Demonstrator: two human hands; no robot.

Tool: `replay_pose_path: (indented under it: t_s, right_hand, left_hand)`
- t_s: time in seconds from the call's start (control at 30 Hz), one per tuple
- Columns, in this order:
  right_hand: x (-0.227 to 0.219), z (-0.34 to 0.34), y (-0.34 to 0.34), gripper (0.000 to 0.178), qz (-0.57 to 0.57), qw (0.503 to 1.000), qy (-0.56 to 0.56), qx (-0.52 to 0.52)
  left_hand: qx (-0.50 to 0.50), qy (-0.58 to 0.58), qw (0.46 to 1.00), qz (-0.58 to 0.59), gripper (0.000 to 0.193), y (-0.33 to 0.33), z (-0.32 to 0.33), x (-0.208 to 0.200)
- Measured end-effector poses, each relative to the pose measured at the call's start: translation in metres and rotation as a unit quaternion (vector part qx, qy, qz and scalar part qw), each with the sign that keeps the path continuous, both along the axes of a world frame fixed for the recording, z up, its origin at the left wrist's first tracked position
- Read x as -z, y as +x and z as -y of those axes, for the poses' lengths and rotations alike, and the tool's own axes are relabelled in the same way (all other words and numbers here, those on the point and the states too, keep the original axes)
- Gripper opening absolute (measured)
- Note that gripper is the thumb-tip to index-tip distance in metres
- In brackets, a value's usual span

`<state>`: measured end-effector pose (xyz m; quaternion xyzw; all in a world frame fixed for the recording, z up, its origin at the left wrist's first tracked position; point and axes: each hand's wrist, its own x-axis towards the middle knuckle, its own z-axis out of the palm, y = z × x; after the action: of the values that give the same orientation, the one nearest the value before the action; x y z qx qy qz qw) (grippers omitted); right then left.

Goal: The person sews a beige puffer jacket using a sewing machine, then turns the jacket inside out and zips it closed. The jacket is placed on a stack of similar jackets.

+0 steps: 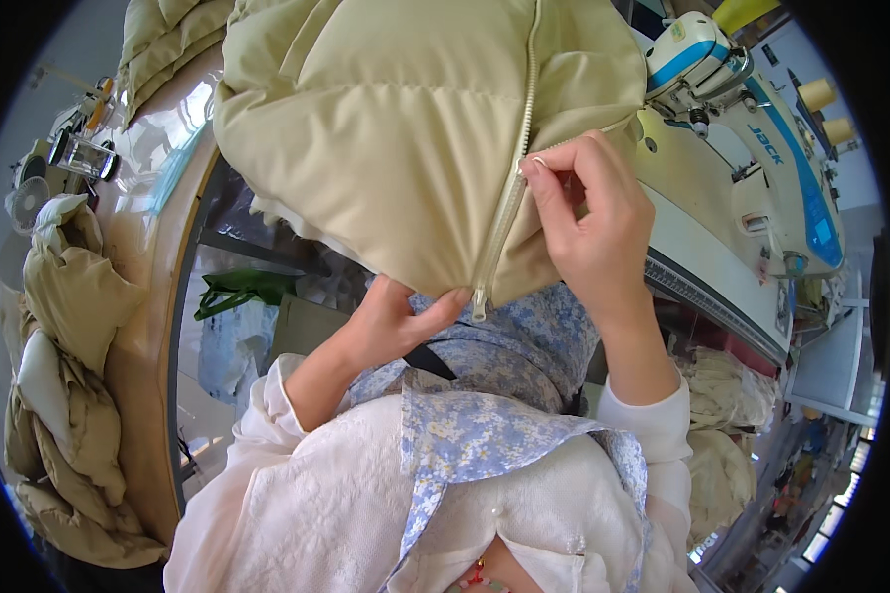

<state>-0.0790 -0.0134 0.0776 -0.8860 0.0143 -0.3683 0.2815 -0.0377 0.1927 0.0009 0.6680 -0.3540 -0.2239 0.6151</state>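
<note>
A pale khaki puffer jacket is spread in front of me, its bottom edge toward my body. A light metal-toothed zipper runs down its right part. My right hand pinches the zipper's slider pull between thumb and forefinger, partway up the zipper. Below it, my left hand grips the jacket's hem beside the zipper's lower end, thumb on top and fingers underneath. A second slider hangs at that lower end, close to the left thumb. Above the right hand the zipper teeth look joined.
A white and blue sewing machine stands at the right on its table, with thread cones behind it. More khaki padded garments lie along the wooden table at the left. Bagged pieces sit low at the right.
</note>
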Motion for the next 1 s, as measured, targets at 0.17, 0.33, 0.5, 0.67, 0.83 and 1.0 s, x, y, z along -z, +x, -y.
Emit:
replay_pose_path:
  t_s: [0.17, 0.33, 0.5, 0.67, 0.83, 1.0]
  right_hand:
    - [-0.004, 0.007, 0.001, 0.010, -0.122, 0.972, 0.198, -0.045]
    - [-0.004, 0.015, 0.002, 0.012, -0.156, 0.958, 0.230, -0.076]
    - [0.001, 0.050, -0.009, 0.016, -0.074, 0.984, 0.160, -0.035]
    - [-0.014, 0.058, 0.005, 0.029, -0.027, 0.992, -0.110, -0.060]
    - [-0.005, 0.084, 0.044, 0.021, -0.131, 0.942, -0.295, -0.090]
    - [-0.022, 0.150, 0.079, 0.026, -0.163, 0.922, -0.350, -0.026]
  left_hand:
    - [0.036, -0.104, 0.939, -0.324, 0.058, 0.004, -0.002, 0.019]
    - [0.038, -0.253, 0.831, -0.494, 0.075, -0.007, 0.031, 0.029]
    - [-0.147, -0.302, 0.850, -0.407, 0.051, -0.002, 0.022, 0.024]
    - [-0.181, -0.303, 0.837, -0.417, 0.051, 0.009, -0.005, 0.026]
    - [-0.200, -0.321, 0.854, -0.358, 0.047, 0.012, -0.015, 0.026]
    - [-0.225, -0.340, 0.882, -0.238, 0.044, 0.029, -0.035, 0.026]
